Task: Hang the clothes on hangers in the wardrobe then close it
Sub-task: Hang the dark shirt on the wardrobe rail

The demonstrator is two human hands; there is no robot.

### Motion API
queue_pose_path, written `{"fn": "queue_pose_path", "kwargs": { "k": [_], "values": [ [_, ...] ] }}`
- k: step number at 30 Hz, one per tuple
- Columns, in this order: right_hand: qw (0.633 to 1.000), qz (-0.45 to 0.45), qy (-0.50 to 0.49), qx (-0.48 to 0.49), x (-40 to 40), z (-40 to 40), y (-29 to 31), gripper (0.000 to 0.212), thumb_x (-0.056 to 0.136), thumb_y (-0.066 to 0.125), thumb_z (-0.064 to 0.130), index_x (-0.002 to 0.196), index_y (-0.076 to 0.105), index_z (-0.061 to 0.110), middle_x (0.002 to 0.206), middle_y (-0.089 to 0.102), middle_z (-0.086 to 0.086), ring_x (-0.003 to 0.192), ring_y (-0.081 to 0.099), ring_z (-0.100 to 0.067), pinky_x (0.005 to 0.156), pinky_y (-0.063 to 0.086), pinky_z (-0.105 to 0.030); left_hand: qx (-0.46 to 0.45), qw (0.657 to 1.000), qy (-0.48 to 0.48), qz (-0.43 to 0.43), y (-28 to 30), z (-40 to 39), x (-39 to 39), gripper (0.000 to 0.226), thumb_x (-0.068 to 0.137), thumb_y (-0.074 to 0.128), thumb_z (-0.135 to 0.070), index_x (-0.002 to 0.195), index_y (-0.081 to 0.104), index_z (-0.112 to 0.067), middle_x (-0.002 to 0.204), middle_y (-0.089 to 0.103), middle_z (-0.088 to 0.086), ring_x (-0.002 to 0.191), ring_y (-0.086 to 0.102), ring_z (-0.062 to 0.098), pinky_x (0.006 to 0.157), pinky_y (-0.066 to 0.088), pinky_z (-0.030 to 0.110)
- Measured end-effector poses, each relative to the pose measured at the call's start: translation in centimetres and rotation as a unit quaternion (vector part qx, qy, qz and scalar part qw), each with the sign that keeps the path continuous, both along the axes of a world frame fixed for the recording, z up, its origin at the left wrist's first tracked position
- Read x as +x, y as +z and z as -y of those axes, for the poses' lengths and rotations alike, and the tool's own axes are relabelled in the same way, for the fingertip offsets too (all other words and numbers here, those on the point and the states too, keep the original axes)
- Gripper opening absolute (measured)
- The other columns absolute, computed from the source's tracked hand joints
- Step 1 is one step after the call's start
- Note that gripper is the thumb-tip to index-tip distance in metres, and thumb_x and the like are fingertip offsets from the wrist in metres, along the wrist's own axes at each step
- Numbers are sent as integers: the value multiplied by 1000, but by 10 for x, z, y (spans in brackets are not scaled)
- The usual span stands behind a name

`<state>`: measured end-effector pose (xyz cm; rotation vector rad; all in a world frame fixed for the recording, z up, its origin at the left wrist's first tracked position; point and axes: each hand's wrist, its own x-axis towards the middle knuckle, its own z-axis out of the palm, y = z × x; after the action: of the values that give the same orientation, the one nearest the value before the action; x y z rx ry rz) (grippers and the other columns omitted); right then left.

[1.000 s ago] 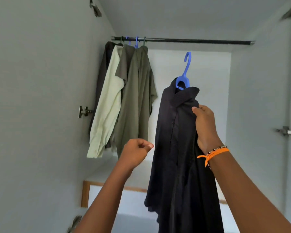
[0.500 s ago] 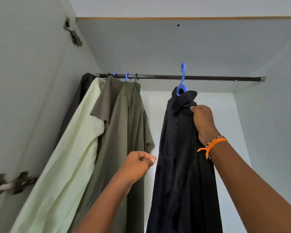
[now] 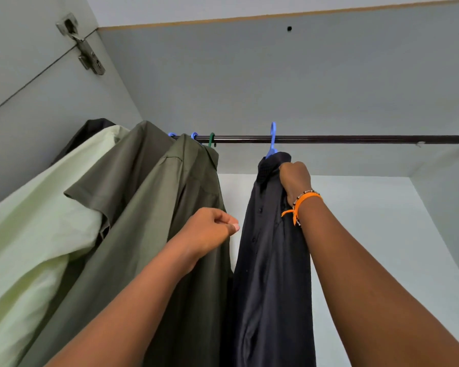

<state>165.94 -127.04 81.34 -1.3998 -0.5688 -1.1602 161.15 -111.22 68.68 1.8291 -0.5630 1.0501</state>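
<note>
The dark rail point(image 3: 329, 139) ran across the wardrobe near its top, and everything else sat in relation to it. The right hand point(image 3: 294, 180) was raised just below the rail, its fingers curled round the collar and shoulder of the black shirt point(image 3: 270, 260), gripping it there. That shirt hung on a blue hanger point(image 3: 272, 140) whose hook crossed the rail; whether the hook rested on the rail or only stood in front of it could not be told. An orange wristband point(image 3: 301, 203) circled the right wrist. The left hand point(image 3: 210, 231) was lower, well below the rail, its fingers curled in with the thumb against them and holding nothing, in front of the nearer olive shirt point(image 3: 170, 234). Toward the rail's left end hung 4 garments: that olive shirt, a 2nd olive shirt point(image 3: 122, 165) behind it, a pale green shirt point(image 3: 37, 234), and a dark garment point(image 3: 90, 127) farthest left. Blue and green hooks point(image 3: 211, 138) sat on the rail above them. A metal hinge point(image 3: 86, 53) was fixed on the side panel above the rail's left end.
</note>
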Motion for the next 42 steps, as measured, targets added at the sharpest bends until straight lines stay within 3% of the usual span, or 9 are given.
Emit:
{"fn": "queue_pose_path", "kwargs": {
  "k": [10, 16, 19, 22, 25, 30, 34, 38, 42],
  "values": [
    [995, -32, 82, -38, 24, -18, 27, 13, 87, 44, 3, 78, 53, 7, 88, 60, -15, 86, 58, -33, 79, 49, -38, 13, 1000, 13, 4, 25, 3, 39, 12, 93, 59, -24, 101, 65, -18, 97, 62, -5, 98, 57, 12, 94, 45, 28],
    [962, -79, 204, -164, -1, -61, 26, 10, 84, 50, 13, 87, 57, 7, 82, 58, -14, 68, 53, -25, 60, 43, -27, 0, 995, -71, -70, 14, 4, 41, 100, 66, 68, -69, 147, 22, -31, 141, 44, -7, 121, 48, 15, 100, 37, 29],
    [932, -70, 315, -166, -6, -77, 6, 24, 93, 51, 24, 72, 57, 12, 58, 62, -1, 55, 58, -14, 54, 46, -21, -28, 996, -75, -44, 0, 0, 44, 125, 51, 84, -48, 148, 6, -40, 141, 45, -8, 121, 51, 14, 105, 42, 36],
    [922, -35, 350, -164, 7, -94, -34, 25, 87, 59, 26, 107, 61, 11, 99, 68, -9, 85, 66, -14, 83, 53, -28, -63, 998, 26, -13, -28, -8, 40, 113, 69, 74, -14, 149, -2, -37, 135, 49, -1, 115, 54, 20, 99, 47, 38],
    [945, -8, 281, -166, 17, -108, -88, 74, 87, 58, 18, 150, 20, 27, 147, 38, -5, 130, 43, -19, 111, 35, -38, -29, 991, 128, 10, -68, -13, 24, 97, 78, 57, -3, 150, 0, -34, 134, 51, 3, 114, 54, 25, 90, 47, 31],
    [940, -61, 280, -186, -9, -120, -206, 57, 98, 41, 7, 149, 24, 25, 135, 49, 3, 120, 49, -10, 104, 38, -24, -5, 986, 168, -3, -134, -28, -9, 99, 75, 46, 10, 150, -2, -33, 152, 30, 1, 133, 40, 22, 99, 38, 27],
    [939, -139, 227, -218, -38, -121, -293, 61, 93, 41, 4, 146, 27, 31, 127, 55, 5, 114, 53, -8, 101, 40, -22, 1, 985, 145, -90, -206, -41, -41, 95, 77, 41, 10, 150, 2, -36, 143, 42, -2, 121, 50, 21, 90, 47, 30],
    [908, -233, 192, -290, -87, -121, -377, 58, 95, 44, 8, 146, 24, 27, 125, 52, 5, 112, 50, -9, 92, 37, -16, 4, 968, 144, -208, -274, -51, -78, 59, 83, 41, 7, 137, 38, -15, 125, 58, 7, 112, 55, 23, 82, 44, 25],
    [890, -300, 164, -303, -135, -120, -431, 50, 93, 55, 22, 139, 35, 20, 132, 52, -2, 118, 51, -16, 103, 42, -29, -13, 951, 122, -282, -313, -57, -122, 35, 88, 53, -7, 123, 50, -12, 111, 63, 3, 100, 60, 17, 73, 44, 21]
  ]
}}
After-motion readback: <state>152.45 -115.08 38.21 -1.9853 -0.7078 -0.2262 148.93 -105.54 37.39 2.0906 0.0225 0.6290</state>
